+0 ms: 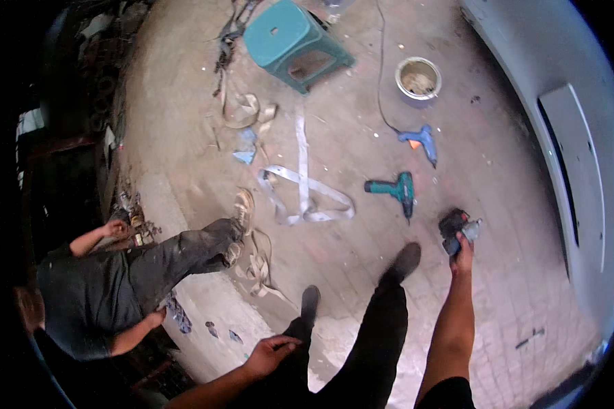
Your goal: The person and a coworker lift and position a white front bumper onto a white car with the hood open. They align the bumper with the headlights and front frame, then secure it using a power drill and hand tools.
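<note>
My right hand (463, 253) is closed around a compact power tool (461, 228), held above the floor at right. The tool has a black part with a touch of red and a silvery head; its exact kind is unclear. Beyond it, a teal cordless drill (396, 189) lies on its side. A blue glue gun (425, 144) with an orange trigger and a cord lies farther off. My left hand (270, 356) hangs near my left thigh, fingers curled and pressed together, with nothing visible in them.
Beyond lie a pot (418, 80) and a teal plastic stool (286, 37). White strapping (301, 175) loops across the floor. At left, another person (116, 279) reaches a leg toward it. A large pale panel (574, 177) lines the right; a small dark tool (529, 338) lies nearby.
</note>
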Demonstrator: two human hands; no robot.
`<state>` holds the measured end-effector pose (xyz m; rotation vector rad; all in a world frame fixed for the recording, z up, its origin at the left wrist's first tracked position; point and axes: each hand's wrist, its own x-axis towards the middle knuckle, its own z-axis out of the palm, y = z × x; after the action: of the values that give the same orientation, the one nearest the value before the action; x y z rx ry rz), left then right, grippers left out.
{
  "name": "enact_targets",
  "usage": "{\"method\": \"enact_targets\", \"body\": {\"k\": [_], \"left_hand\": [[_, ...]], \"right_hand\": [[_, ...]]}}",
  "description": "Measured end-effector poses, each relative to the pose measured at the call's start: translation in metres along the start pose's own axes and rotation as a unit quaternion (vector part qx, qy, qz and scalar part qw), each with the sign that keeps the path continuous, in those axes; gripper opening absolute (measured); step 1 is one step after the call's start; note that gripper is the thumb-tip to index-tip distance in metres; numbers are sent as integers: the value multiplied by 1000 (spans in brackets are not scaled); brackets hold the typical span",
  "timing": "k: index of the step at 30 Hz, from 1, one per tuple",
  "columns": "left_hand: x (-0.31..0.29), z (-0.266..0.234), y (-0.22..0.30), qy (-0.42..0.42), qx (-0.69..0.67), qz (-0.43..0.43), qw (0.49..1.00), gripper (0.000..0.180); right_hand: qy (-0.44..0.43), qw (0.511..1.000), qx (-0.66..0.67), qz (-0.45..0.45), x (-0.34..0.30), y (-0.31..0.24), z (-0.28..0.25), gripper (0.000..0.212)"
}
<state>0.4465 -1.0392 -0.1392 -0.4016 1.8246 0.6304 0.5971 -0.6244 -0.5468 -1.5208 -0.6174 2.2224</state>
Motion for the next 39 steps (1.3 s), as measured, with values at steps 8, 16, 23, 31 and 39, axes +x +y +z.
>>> {"method": "enact_targets", "body": {"k": [8, 16, 23, 31, 39], "left_hand": [[-15, -7, -35, 56, 76, 16, 995, 25], [-59, -47, -94, 95, 22, 98, 990, 24], [-31, -67, -49, 27, 182, 296, 937, 30], [-128, -3, -6, -280, 186, 378, 863, 22], [-349, 159, 25, -499, 426, 400, 640, 11]], "right_hand": [[55, 980, -181, -57, 39, -21, -24, 56], [-26, 753, -651, -93, -190, -116, -49, 70], [-80, 763, -641, 26, -571, -102, -121, 50], [-76, 905, -413, -65, -812, -105, -32, 36], [-131, 919, -268, -256, -796, -96, -163, 27]]}}
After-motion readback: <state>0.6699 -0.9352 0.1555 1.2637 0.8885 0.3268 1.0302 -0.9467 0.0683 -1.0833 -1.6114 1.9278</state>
